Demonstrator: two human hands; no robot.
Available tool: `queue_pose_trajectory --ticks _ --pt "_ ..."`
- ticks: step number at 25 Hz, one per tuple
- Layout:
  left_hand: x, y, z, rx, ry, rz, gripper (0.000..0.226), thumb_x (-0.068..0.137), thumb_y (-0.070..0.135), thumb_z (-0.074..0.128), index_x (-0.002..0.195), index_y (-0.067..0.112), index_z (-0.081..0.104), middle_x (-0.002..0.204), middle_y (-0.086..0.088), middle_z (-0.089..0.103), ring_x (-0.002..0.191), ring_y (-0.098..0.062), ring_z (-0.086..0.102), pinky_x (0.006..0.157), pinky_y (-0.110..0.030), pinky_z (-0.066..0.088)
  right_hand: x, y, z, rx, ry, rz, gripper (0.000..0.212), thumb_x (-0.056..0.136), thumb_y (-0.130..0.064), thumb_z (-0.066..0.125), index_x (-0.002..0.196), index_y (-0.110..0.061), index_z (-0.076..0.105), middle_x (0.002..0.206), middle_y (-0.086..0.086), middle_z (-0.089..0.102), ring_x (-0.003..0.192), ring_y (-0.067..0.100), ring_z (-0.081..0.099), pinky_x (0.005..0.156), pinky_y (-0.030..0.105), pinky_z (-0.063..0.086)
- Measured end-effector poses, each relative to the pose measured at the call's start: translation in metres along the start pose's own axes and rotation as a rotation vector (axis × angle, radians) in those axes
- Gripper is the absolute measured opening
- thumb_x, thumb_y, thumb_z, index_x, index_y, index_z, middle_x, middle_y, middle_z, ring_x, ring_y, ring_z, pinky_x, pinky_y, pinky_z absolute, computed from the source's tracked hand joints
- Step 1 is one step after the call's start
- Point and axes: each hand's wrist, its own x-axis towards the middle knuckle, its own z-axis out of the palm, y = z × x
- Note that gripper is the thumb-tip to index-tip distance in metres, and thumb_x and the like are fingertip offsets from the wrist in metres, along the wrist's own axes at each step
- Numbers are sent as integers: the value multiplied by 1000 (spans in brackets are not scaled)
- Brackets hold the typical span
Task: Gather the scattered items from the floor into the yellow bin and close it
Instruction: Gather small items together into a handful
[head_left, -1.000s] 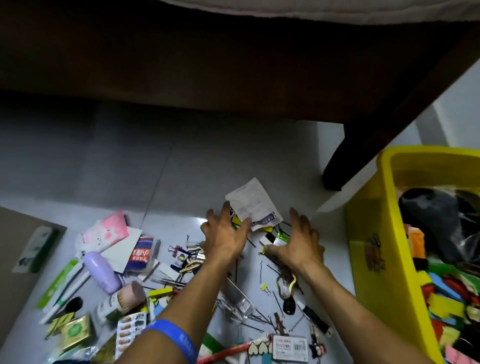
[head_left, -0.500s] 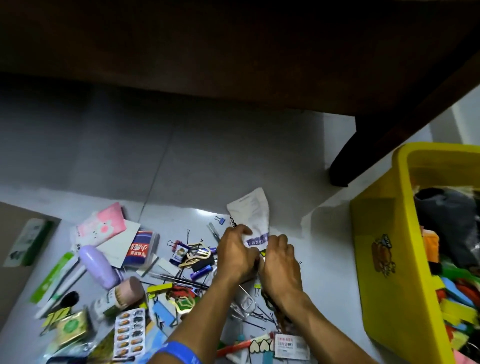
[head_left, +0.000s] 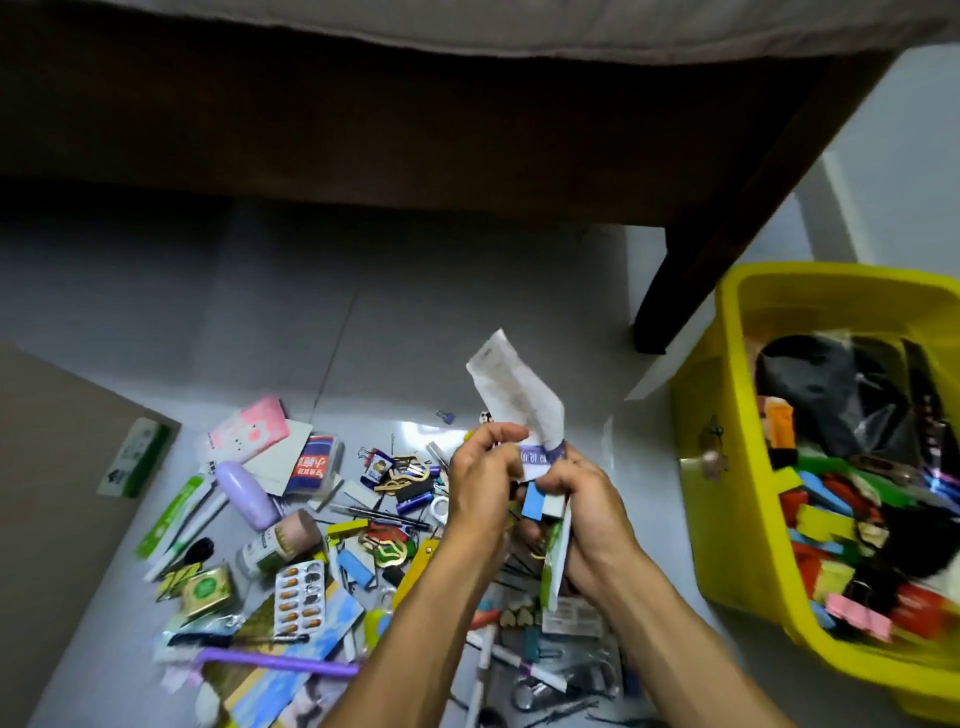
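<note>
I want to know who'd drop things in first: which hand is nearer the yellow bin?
Right. The right hand grips a bundle of small items just left of the yellow bin; the left hand, holding the same bundle, sits farther from it.

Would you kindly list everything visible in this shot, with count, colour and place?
yellow bin: one, yellow, right, open, full of mixed items
scattered items: many, mixed colours, floor, left and centre
paper leaflet: one, white, held up above both hands
purple bottle: one, lilac, lying on floor, left
pill blister: one, silver with orange pills, floor
bed frame: one, dark wood, top
left hand: grips leaflet and small items
right hand: grips bundle of small items
</note>
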Motion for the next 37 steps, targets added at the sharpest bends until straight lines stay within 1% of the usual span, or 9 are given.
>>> queue_pose_trajectory --ticks 7,13,17,21,24,26,30,32,37 --pt "-96 22 140 141 -314 137 24 70 2 53 83 16 68 62 3 66 52 -11 55 46 -18 43 -114 -121 -72 -62 272 -309 39 68 1 43 90 -15 71 78 15 63 55 22 53 40 25 37" --pt "-91 7 198 356 -352 55 42 87 7 58 126 22 58 121 -6 62 98 -23 68 81 -35 56 -111 -181 -127 -307 595 -288 14 86 -18 59 97 -12 65 88 9 66 76 26 63 58 32 51" --pt "-80 4 161 342 -372 115 38 89 15 57 125 26 63 116 0 68 104 -15 66 92 -34 54 -98 -166 -122 -391 536 -325 34 94 -31 55 126 -20 58 122 4 63 101 19 61 78 33 47" --pt "-83 1 112 416 -385 233 36 90 16 59 124 24 65 99 23 68 92 9 62 75 -7 48 -97 -122 -83 -698 483 -548 39 96 -26 53 134 -22 55 130 -1 58 112 14 55 92 31 46" --pt "-69 -10 55 387 -193 204 35 91 14 57 122 26 65 117 8 66 108 -7 60 97 -29 50 -86 -77 -40 -895 324 -677 28 93 -15 56 120 -21 63 113 -5 63 98 3 57 76 4 41" --pt "-58 -18 10 367 -84 150 35 91 11 56 122 24 65 120 4 65 108 -9 60 95 -30 49 -70 -46 -17 -966 220 -631 25 92 -12 59 113 -23 65 108 -5 65 92 0 59 66 1 40" --pt "-26 -42 -80 408 98 40 34 90 6 57 118 24 65 120 1 67 91 -7 62 76 -19 49 -16 31 -3 -1184 30 -274 24 88 -16 63 111 -23 66 116 -1 67 95 13 63 80 23 51" --pt "-10 -55 -116 505 179 11 34 88 9 60 117 27 66 121 2 66 95 -9 61 81 -21 48 7 60 -6 -1332 -47 -131 33 86 -19 65 119 -26 62 123 -1 64 99 17 62 86 31 50" --pt "32 -57 -161 786 229 54 52 84 17 68 133 27 55 131 -1 60 114 -19 58 97 -38 50 76 78 8 -1698 17 -302 70 82 -29 67 144 -32 34 154 2 32 126 26 45 100 40 44"
